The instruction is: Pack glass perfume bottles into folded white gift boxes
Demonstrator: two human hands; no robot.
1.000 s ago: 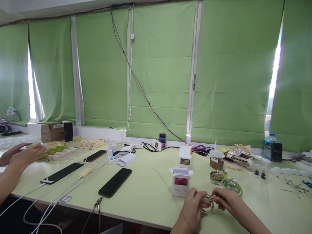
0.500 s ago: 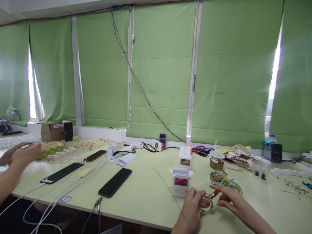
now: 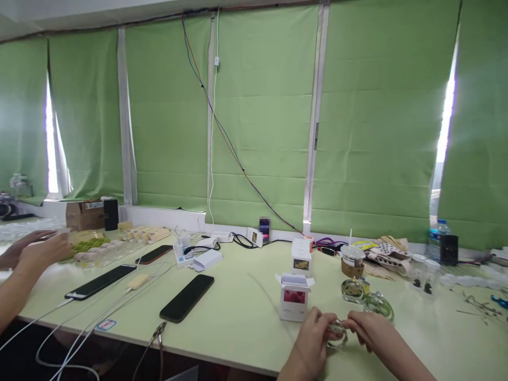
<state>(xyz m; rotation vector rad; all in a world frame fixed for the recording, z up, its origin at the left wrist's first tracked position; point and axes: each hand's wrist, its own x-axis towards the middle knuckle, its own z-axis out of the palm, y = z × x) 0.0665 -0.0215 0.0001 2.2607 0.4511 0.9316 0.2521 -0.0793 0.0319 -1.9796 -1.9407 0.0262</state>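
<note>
**Inspector A:** The work sits close to the near edge of the table [image 3: 238,312]. Open tabletop lies to the left of the hands as far as the black phone [image 3: 187,297]; just behind them stands an open white box [image 3: 294,297], and two round glass bottles [image 3: 367,297] sit just beyond the right hand.

**Inspector B:** And the item itself?

**Inspector A:** A small round clear glass bottle [image 3: 337,332], low over the table between both hands. Its long axis appears to run left to right — which way the neck points cannot be told, since fingers cover it.

**Inspector B:** The hands?

**Inspector A:** The left hand [image 3: 313,338] is curled narrow around the bottle's left side. The right hand [image 3: 367,329] is closed narrow as well, fingertips pinching the bottle's right end. A co-worker's hands [image 3: 34,253] rest at the far left — well apart.
</note>
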